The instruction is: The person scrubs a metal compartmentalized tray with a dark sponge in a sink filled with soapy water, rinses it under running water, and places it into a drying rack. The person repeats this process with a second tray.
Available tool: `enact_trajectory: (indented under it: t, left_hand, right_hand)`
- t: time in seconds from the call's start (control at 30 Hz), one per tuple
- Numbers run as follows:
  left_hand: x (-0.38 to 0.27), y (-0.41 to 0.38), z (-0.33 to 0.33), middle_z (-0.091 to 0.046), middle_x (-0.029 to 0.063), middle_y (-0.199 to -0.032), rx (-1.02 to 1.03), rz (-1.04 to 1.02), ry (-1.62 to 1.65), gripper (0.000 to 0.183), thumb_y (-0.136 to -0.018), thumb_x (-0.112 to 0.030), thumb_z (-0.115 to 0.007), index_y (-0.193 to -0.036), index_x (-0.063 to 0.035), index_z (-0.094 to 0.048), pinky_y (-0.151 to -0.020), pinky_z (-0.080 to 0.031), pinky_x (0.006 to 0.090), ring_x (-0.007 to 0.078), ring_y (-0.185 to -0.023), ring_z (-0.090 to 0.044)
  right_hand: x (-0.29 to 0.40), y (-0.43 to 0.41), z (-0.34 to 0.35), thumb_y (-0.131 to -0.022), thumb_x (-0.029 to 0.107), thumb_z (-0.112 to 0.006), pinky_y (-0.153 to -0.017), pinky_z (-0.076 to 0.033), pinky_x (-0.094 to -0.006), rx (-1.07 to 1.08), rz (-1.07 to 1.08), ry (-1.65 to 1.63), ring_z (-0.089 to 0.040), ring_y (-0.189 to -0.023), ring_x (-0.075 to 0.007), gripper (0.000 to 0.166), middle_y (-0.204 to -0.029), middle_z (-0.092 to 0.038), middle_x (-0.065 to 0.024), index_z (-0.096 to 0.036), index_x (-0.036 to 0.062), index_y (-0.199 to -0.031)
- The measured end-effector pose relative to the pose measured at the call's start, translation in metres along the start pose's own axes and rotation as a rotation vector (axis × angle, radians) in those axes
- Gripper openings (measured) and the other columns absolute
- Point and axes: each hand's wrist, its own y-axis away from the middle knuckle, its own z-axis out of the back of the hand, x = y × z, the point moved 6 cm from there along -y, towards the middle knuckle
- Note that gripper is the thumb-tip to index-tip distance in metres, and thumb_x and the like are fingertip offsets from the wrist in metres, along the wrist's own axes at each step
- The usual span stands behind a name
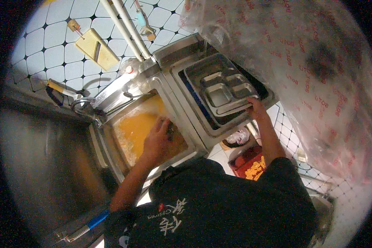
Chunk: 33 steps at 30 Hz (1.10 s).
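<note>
My left hand is down in the left steel sink basin, over orange, cloudy water with pale foam on it. Something dark lies by its fingers, but whether the hand holds anything cannot be made out. A steel compartment tray rests tilted over the right basin. My right hand grips its near right edge, with fingers at the rim. Beneath the tray, dark gaps and a blue strip show.
A faucet stands at the sink's left back. On the tiled wall hang a yellow slicer and a peeler. Clear plastic sheeting hangs at the right. Below stands a red container with yellow pieces. A blue-and-white handled tool lies lower left.
</note>
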Motion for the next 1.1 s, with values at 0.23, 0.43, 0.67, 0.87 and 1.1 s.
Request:
enact_trajectory:
  t: [0.23, 0.43, 0.67, 0.87, 1.1]
  left_hand:
    - [0.158, 0.078, -0.074, -0.034, 0.0233, -0.141, -0.096, 0.213, -0.087, 0.058, -0.083, -0.01, -0.055, -0.137, -0.0057, -0.035, -0.102, -0.037, 0.0435, 0.0393, -0.124, -0.042]
    - [0.186, 0.144, -0.092, -0.038, 0.0246, -0.138, -0.054, 0.426, 0.021, 0.056, -0.084, -0.007, -0.054, -0.137, -0.0037, -0.035, -0.105, -0.035, 0.0409, 0.039, -0.128, -0.038]
    - [0.181, 0.182, -0.108, -0.041, 0.0246, -0.136, -0.016, 0.646, 0.178, 0.059, -0.083, -0.005, -0.051, -0.139, -0.0063, -0.034, -0.103, -0.036, 0.0402, 0.0384, -0.123, -0.044]
    - [0.19, 0.23, -0.128, -0.054, 0.0304, -0.119, -0.057, 0.586, 0.034, 0.058, -0.078, -0.006, -0.05, -0.135, 0.002, -0.039, -0.096, -0.042, 0.0415, 0.041, -0.11, -0.054]
    - [0.22, 0.272, -0.171, -0.053, 0.0286, -0.121, 0.096, 0.489, -0.067, 0.054, -0.079, -0.008, -0.051, -0.132, 0.0018, -0.042, -0.097, -0.041, 0.0417, 0.0408, -0.111, -0.053]
  right_hand:
    - [-0.029, -0.143, 0.093, -0.084, 0.018, -0.066, -0.055, -0.045, -0.0327, 0.06, 0.039, 0.412, -0.054, -0.072, -0.0218, 0.019, -0.089, -0.057, -0.0066, -0.06, 0.006, -0.097]
    - [-0.046, -0.143, 0.055, -0.084, 0.024, -0.066, -0.058, -0.044, -0.0358, -0.118, -0.025, 0.922, -0.053, -0.074, -0.0218, 0.022, -0.092, -0.057, -0.0072, -0.062, 0.0074, -0.098]
    - [-0.067, -0.158, 0.039, -0.08, 0.023, -0.068, -0.063, -0.045, -0.0365, -0.304, 0.011, 1.433, -0.055, -0.078, -0.0227, 0.024, -0.095, -0.058, -0.0079, -0.063, 0.0081, -0.098]
    - [-0.089, -0.156, 0.032, -0.077, 0.022, -0.07, -0.067, -0.046, -0.0371, -0.47, -0.045, 1.551, -0.056, -0.082, -0.0234, 0.026, -0.097, -0.059, -0.0086, -0.064, 0.0088, -0.098]
    - [-0.116, -0.15, 0.012, -0.073, 0.021, -0.072, -0.071, -0.047, -0.0378, -0.671, -0.091, 1.591, -0.057, -0.086, -0.0242, 0.029, -0.099, -0.061, -0.0093, -0.065, 0.0095, -0.099]
